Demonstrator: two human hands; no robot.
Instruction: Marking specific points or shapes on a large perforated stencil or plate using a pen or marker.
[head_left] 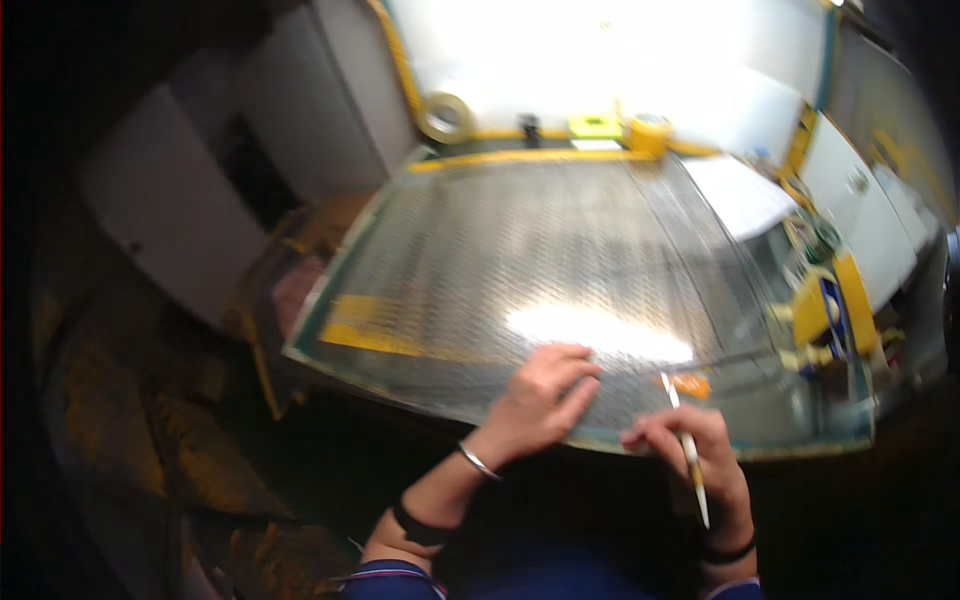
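My left hand (545, 395) rests near the front edge of a shiny, finely patterned sheet (480, 240) on the worktable. Its fingers are loosely stretched out and hold nothing that I can see. To its right, at the table's front edge, my right hand (705, 440) is closed around a slim white pen-like tool (690, 450) with a yellowish band. One thin end of the tool points away from me over the sheet and the other points back toward my wrist. A small orange piece (690, 385) lies beside the far end. Blur hides the fine detail.
Along the back stand a tape roll (446, 118), a small black object (529, 127), a bright yellow-green pad (595, 127) and a yellow tape roll (648, 133). White paper (738, 195) lies at the back right. Yellow holders (838, 300) with tools crowd the right edge.
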